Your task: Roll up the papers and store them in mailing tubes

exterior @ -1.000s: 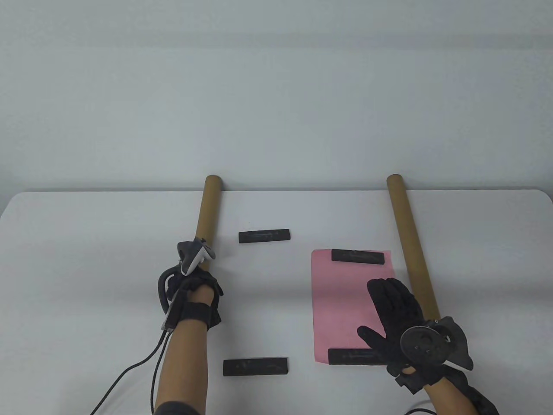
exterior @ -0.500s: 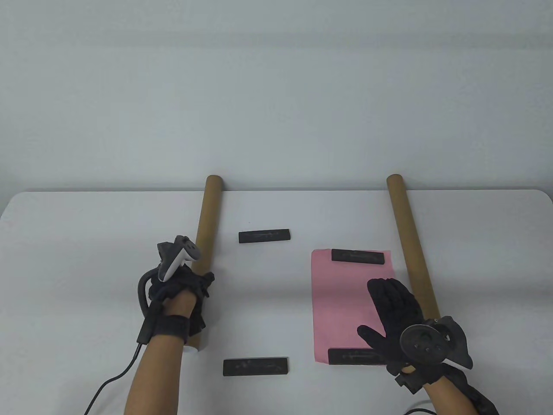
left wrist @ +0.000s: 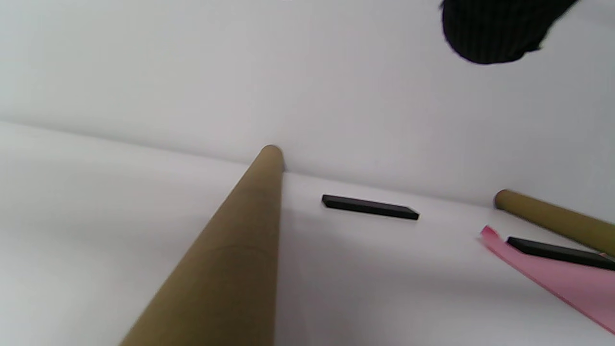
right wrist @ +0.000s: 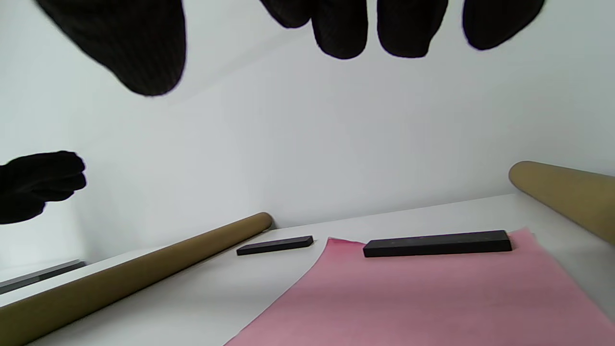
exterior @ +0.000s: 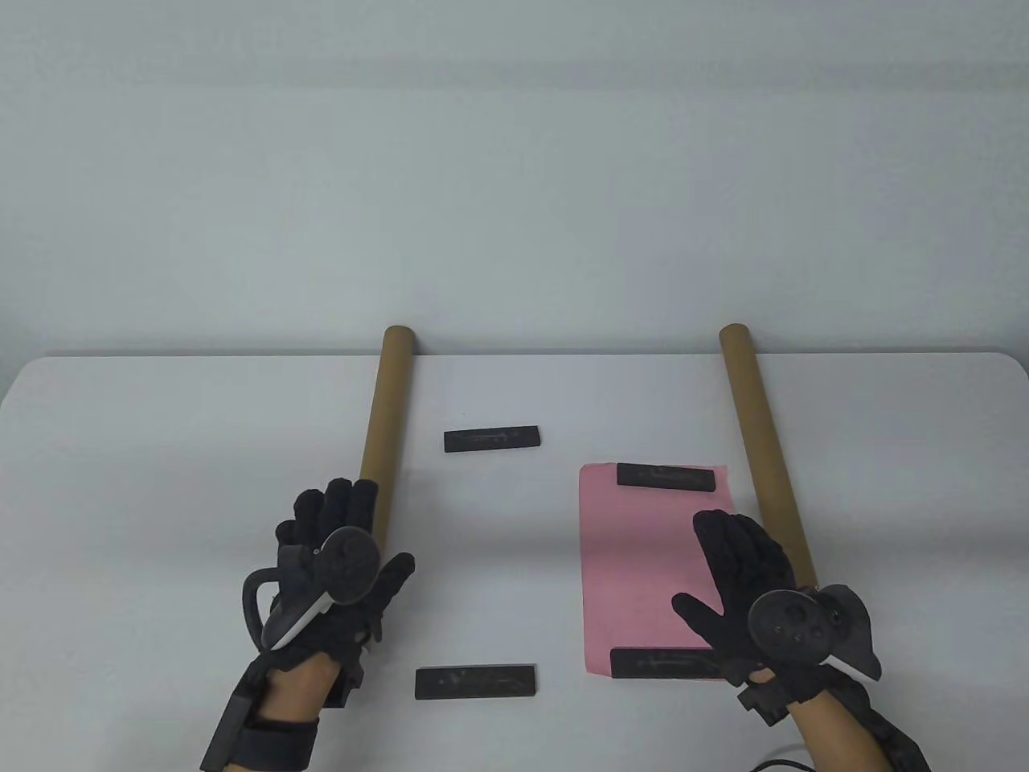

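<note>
A: So, which hand is nearer the pink paper [exterior: 643, 563]?

B: By my reading the right hand [exterior: 744, 599]. It hovers over the sheet's right half, near the table's [exterior: 161, 450] front edge, fingers [right wrist: 343, 29] straight and spread, holding nothing. Whether the palm touches the paper, I cannot tell.

A: How does the sheet lie?

B: Flat, long axis running front to back. The near weight bar [exterior: 663, 664] pins its front edge just by that wrist, and the far weight bar [exterior: 666, 478] pins its back edge, ahead of the fingertips. Both bars likely must come off before rolling.

A: And the left hand [exterior: 334, 575]?

B: Well apart from the sheet, over the near end of the left mailing tube [exterior: 382, 426], fingers straight and relaxed, gripping nothing. 2 spare bars lie between tube and paper.

A: Farther back?

B: Both tubes run front to back, reaching the table's rear edge; the right mailing tube [exterior: 760, 450] lies just beside the sheet's right edge.
</note>
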### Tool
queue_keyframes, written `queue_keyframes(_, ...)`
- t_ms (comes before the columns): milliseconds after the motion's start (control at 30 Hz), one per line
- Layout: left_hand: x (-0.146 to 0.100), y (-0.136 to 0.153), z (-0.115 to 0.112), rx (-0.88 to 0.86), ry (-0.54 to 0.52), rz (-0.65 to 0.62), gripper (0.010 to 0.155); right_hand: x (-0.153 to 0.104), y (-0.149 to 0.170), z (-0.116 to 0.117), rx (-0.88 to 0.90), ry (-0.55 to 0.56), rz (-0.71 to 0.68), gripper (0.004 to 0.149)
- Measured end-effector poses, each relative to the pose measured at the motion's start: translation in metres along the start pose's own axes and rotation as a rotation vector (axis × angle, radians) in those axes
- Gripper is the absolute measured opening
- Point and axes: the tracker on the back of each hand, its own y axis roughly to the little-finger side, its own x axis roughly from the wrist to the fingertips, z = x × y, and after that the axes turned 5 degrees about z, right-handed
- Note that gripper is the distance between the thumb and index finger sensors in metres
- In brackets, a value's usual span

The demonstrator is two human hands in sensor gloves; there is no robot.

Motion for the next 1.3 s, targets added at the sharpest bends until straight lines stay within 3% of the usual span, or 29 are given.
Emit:
queue_keyframes(267,-0.011,0.002,-0.008,0.036,-0.021,-0.102,0.093,0.003,0.019,-0.01,-0.091,0.042,0.14,0.095)
queue_keyframes(400,-0.011,0.0,-0.009,0.051,-0.026,-0.116,0.093,0.008,0.028,-0.012,-0.122,0.013,0.223,0.098)
queue_keyframes(567,-0.008,-0.001,-0.015,0.07,-0.009,-0.116,0.093,0.034,0.058,-0.001,-0.172,-0.156,0.491,0.102)
queue_keyframes(767,-0.005,-0.008,-0.022,0.093,0.021,-0.132,0.093,0.073,0.118,0.03,-0.188,-0.385,0.837,0.106)
queue_keyframes(933,-0.005,-0.008,-0.023,0.098,0.025,-0.138,0.093,0.075,0.15,0.062,-0.236,-0.466,1.078,0.11)
queue_keyframes(1033,-0.005,-0.008,-0.023,0.096,0.031,-0.142,0.093,0.078,0.156,0.074,-0.248,-0.492,1.127,0.101)
queue_keyframes(1100,-0.006,-0.007,-0.023,0.095,0.031,-0.145,0.094,0.081,0.155,0.074,-0.265,-0.448,1.134,0.09)
queue_keyframes(1300,-0.007,-0.006,-0.022,0.095,0.023,-0.144,0.094,0.083,0.155,0.065,-0.246,-0.452,1.166,0.085)
